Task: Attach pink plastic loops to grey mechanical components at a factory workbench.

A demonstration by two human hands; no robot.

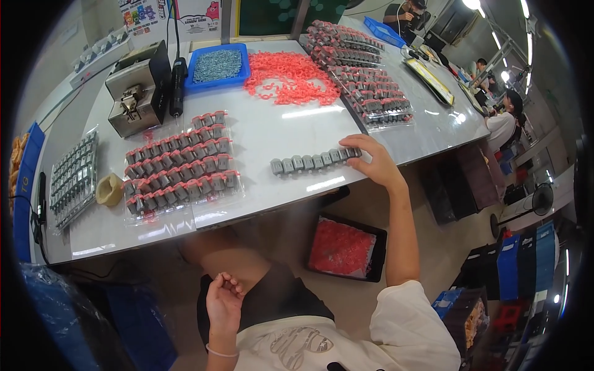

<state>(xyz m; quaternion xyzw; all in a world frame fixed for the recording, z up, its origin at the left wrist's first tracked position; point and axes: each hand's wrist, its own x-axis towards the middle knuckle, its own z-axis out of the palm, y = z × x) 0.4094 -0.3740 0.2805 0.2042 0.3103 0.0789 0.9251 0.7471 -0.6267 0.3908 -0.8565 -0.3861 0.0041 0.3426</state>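
Right hand (375, 162) extended to the near edge of the white counter (272, 133), fingers curled over the right end of a row of small grey parts (312, 161); grip closed on the end piece, the rest of the row lying in a line leftward along that edge. Left hand (223, 304) raised off the counter, close to the body, fingers loosely curled, holding nothing. Toward the counter's near left, a clear tray of grey parts with red caps (179, 164); a beige tape roll (110, 189) just beside its left side. At the far edge, a blue bin of small metal pieces (218, 66), with a heap of red rings (289, 77) to its right. A metal press fixture (137, 89) occupies the far left corner. Below the counter, a black tray of red rings (345, 248) sits on the floor
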